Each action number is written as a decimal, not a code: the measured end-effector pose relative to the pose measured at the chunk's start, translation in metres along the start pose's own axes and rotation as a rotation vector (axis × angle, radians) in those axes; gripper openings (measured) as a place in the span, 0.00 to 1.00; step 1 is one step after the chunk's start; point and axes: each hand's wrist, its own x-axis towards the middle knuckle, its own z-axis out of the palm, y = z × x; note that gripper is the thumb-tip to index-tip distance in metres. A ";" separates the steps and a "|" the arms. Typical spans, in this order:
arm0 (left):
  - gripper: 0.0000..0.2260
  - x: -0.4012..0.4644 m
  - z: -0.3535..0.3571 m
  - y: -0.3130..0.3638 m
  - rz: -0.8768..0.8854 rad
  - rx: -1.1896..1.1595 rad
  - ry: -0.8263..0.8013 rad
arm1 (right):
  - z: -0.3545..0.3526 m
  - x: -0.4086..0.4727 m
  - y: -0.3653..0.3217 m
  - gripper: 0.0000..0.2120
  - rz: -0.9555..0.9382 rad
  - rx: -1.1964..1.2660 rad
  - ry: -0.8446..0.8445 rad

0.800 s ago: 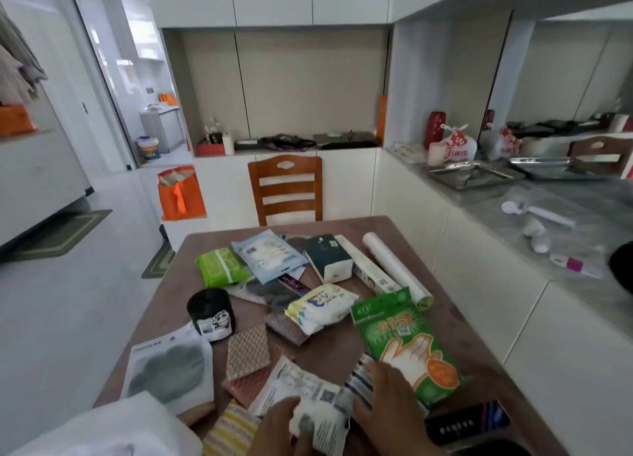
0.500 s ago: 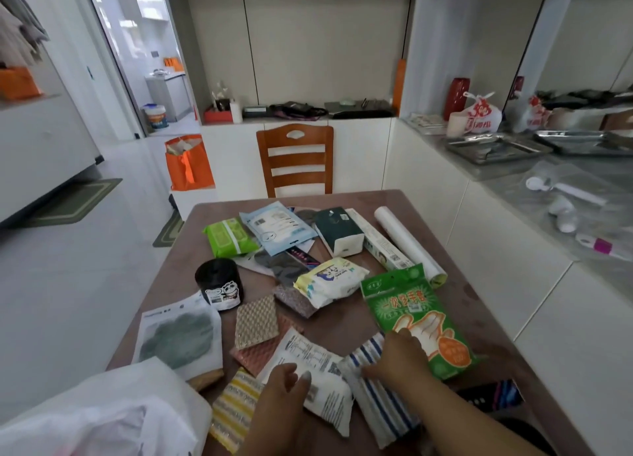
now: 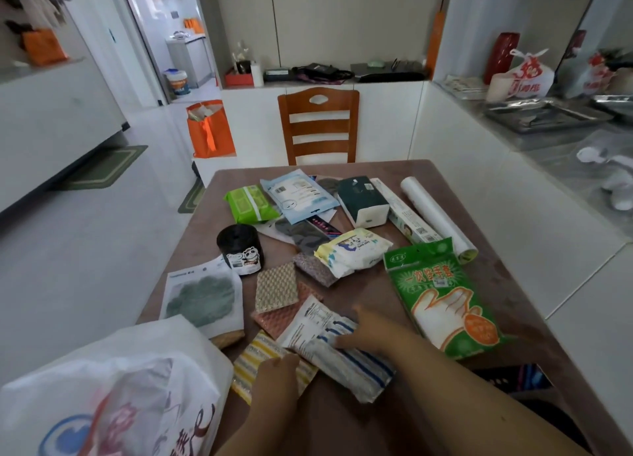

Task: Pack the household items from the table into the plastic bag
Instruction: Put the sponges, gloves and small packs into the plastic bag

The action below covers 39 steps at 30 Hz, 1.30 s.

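Observation:
Household items lie spread over the brown table (image 3: 376, 305). At the near left sits the white plastic bag (image 3: 113, 394), crumpled, with red and blue print. My right hand (image 3: 368, 330) rests on a white printed packet (image 3: 310, 322) and the blue-striped cloth pack (image 3: 356, 366) under it, thumb and fingers apart. My left hand (image 3: 277, 382) lies with curled fingers on the edge of a yellow-striped cloth (image 3: 262, 354); its grip is hidden. Further off lie a green glove pack (image 3: 442, 294), a white wipes pack (image 3: 352, 252), sponges (image 3: 277, 286) and a black bag roll (image 3: 241, 248).
At the far end lie green wipes (image 3: 250, 204), a blue pouch (image 3: 298, 195), a tissue pack (image 3: 363, 200), a wrap box (image 3: 406, 212) and a white roll (image 3: 433, 214). A wooden chair (image 3: 318, 125) stands beyond. A white counter (image 3: 513, 188) runs along the right.
The view has tipped down toward the table. My left hand slid off the white packet onto the yellow-striped cloth. My right hand moved left onto the white packet.

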 end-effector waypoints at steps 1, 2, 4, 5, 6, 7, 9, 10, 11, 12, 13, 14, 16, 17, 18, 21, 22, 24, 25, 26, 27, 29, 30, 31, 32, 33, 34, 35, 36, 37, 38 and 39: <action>0.12 -0.001 -0.001 -0.002 -0.047 -0.035 -0.067 | 0.003 0.000 0.001 0.47 0.011 -0.015 0.035; 0.13 -0.002 -0.001 -0.003 -0.098 -0.084 -0.138 | 0.006 -0.001 0.001 0.43 0.002 -0.026 0.072; 0.13 -0.006 0.004 -0.003 -0.213 -0.237 -0.239 | 0.008 -0.006 -0.001 0.37 -0.002 -0.073 0.148; 0.12 -0.008 0.007 -0.003 -0.237 -0.276 -0.273 | 0.009 -0.009 -0.001 0.36 0.005 -0.119 0.196; 0.09 -0.009 0.012 -0.004 -0.243 -0.293 -0.305 | 0.010 -0.011 0.000 0.35 0.005 -0.171 0.240; 0.08 -0.013 0.019 -0.005 -0.232 -0.308 -0.336 | 0.011 -0.014 0.002 0.33 0.001 -0.210 0.265; 0.09 -0.019 0.032 -0.009 -0.180 -0.333 -0.345 | 0.014 -0.023 0.005 0.27 -0.026 -0.180 0.269; 0.11 -0.021 0.037 -0.010 -0.143 -0.333 -0.296 | 0.015 -0.029 0.006 0.23 -0.053 -0.097 0.259; 0.13 -0.023 0.041 -0.010 -0.106 -0.282 -0.227 | 0.014 -0.036 0.010 0.20 -0.073 -0.003 0.259; 0.13 -0.023 0.046 -0.010 -0.073 -0.221 -0.178 | 0.011 -0.042 0.016 0.21 -0.083 0.054 0.304; 0.11 -0.023 0.050 -0.009 -0.049 -0.192 -0.168 | 0.004 -0.048 0.025 0.20 -0.090 0.044 0.395; 0.09 -0.024 0.053 -0.007 -0.043 -0.196 -0.174 | -0.005 -0.053 0.037 0.17 -0.089 -0.021 0.491; 0.07 -0.022 0.057 -0.006 -0.044 -0.208 -0.197 | -0.031 -0.071 0.067 0.10 -0.048 -0.184 0.479; 0.07 -0.020 0.059 -0.006 -0.042 -0.211 -0.197 | -0.044 -0.080 0.082 0.14 -0.018 -0.280 0.345; 0.07 -0.019 0.060 -0.007 -0.053 -0.215 -0.195 | -0.054 -0.089 0.097 0.20 0.011 -0.371 0.180; 0.09 -0.015 0.064 -0.011 -0.086 -0.226 -0.186 | -0.056 -0.106 0.121 0.35 0.072 -0.558 -0.040; 0.10 -0.014 0.064 -0.013 -0.090 -0.228 -0.189 | -0.050 -0.107 0.126 0.39 0.079 -0.585 -0.033; 0.10 -0.014 0.065 -0.014 -0.102 -0.253 -0.210 | -0.042 -0.105 0.130 0.39 0.073 -0.594 0.008; 0.10 -0.013 0.065 -0.015 -0.107 -0.272 -0.212 | -0.042 -0.104 0.131 0.35 0.069 -0.590 0.024; 0.10 -0.012 0.064 -0.015 -0.106 -0.287 -0.207 | -0.042 -0.104 0.130 0.30 0.059 -0.594 0.031; 0.10 -0.011 0.063 -0.015 -0.104 -0.295 -0.202 | -0.043 -0.105 0.129 0.24 0.049 -0.601 0.035; 0.11 -0.009 0.058 -0.014 -0.104 -0.300 -0.197 | -0.046 -0.105 0.127 0.16 0.018 -0.562 0.041; 0.12 -0.007 0.054 -0.014 -0.098 -0.299 -0.191 | -0.049 -0.106 0.125 0.15 -0.005 -0.485 0.043; 0.13 -0.007 0.050 -0.014 -0.087 -0.298 -0.180 | -0.053 -0.108 0.119 0.15 -0.040 -0.378 0.054; 0.13 -0.006 0.046 -0.014 -0.075 -0.313 -0.172 | -0.058 -0.108 0.111 0.14 -0.089 -0.250 0.090; 0.13 -0.005 0.042 -0.014 -0.051 -0.345 -0.160 | -0.065 -0.107 0.100 0.15 -0.144 -0.108 0.155; 0.12 -0.006 0.039 -0.014 -0.043 -0.416 -0.158 | -0.069 -0.104 0.088 0.15 -0.179 0.038 0.229; 0.11 -0.006 0.035 -0.014 -0.065 -0.496 -0.171 | -0.071 -0.100 0.073 0.16 -0.189 0.176 0.274; 0.10 -0.006 0.031 -0.013 -0.082 -0.560 -0.190 | -0.070 -0.095 0.059 0.17 -0.180 0.280 0.276; 0.09 -0.005 0.027 -0.013 -0.078 -0.600 -0.203 | -0.068 -0.089 0.048 0.17 -0.150 0.341 0.251; 0.07 -0.004 0.022 -0.013 -0.047 -0.605 -0.197 | -0.066 -0.084 0.042 0.17 -0.111 0.398 0.223; 0.07 -0.002 0.015 -0.012 -0.024 -0.614 -0.177 | -0.066 -0.081 0.040 0.17 -0.076 0.489 0.204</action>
